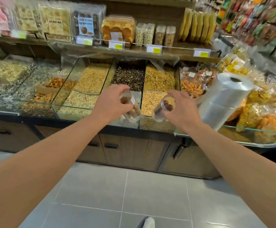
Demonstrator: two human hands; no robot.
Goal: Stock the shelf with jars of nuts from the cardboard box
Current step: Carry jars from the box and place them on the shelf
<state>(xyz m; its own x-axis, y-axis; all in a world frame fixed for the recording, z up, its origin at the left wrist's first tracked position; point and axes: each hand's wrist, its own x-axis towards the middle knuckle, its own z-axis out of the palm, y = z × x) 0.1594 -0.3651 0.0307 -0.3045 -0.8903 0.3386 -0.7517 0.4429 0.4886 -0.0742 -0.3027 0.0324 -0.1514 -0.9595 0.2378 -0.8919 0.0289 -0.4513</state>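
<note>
My left hand point(112, 100) covers its jar's point(130, 109) lid; far shelf labels point(116, 45) blur unreadable; my shoe point(148, 222) is cropped

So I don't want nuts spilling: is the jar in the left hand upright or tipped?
Tipped. The jar slants in the left hand, its clear end lower, toward the camera.

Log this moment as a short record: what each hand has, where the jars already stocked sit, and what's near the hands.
left hand: grips a clear jar of nuts, tilted
right hand: grips a second clear jar, tilted
hands' position: over the glass bulk bins
shelf above: four clear jars standing near its middle
nearby: roll of plastic bags right of the right hand
cardboard box: not in view
</note>
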